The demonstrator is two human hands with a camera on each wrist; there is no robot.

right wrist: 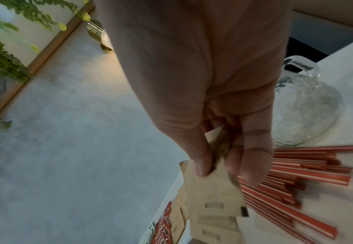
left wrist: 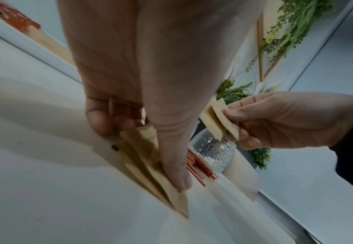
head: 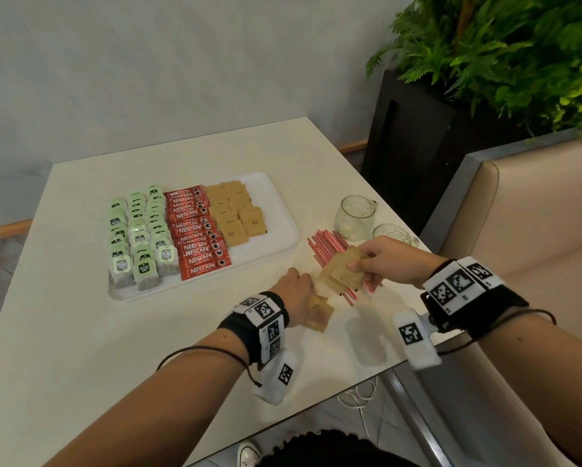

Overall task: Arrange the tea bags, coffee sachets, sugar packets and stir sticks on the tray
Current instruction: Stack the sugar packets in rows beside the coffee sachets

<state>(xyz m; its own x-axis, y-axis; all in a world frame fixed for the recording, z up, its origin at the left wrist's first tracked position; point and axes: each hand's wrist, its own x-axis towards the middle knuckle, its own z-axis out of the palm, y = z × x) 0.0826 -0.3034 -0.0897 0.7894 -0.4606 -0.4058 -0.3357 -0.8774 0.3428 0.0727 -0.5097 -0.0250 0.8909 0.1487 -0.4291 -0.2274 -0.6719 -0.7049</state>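
Tea bags (head: 138, 237), green-labelled and translucent, lie in three overlapping columns at the 9 o'clock end of the white tray (head: 276, 210). Coffee sachets (head: 197, 232), red with white lettering, form one overlapping column just beside them toward 3 o'clock. Sugar packets on the tray (head: 237, 210), plain brown paper squares with small dark print, sit in two columns next to the sachets; the tray's 3 o'clock end shows bare white surface. The tray rests on a cream table (head: 81, 348), its long side running roughly 8 to 2 o'clock.

At 5 o'clock from the tray, the left hand (head: 294, 288) presses down on loose sugar packets (head: 318, 315) fanned on the table; in the left wrist view the thumb (left wrist: 177, 171) and a fingertip (left wrist: 97, 122) bear on the pile (left wrist: 150, 175), fingers bent over it. Whether any packet is lifted cannot be told.

Toward 3 o'clock, the right hand (head: 384, 261) pinches a small stack of sugar packets (head: 342, 271) between thumb (right wrist: 200, 161) and fingers (right wrist: 248, 163), held above the table over the stir sticks (head: 330, 251). These sticks, red with a pale stripe, lie in a loose heap on the table between the tray and the glassware, none on the tray.

At 2 o'clock from the sticks stands a textured glass jug (head: 355, 217) with a handle, holding nothing visible; a second glass vessel (head: 392, 232) sits just beside it, partly hidden behind the right hand.
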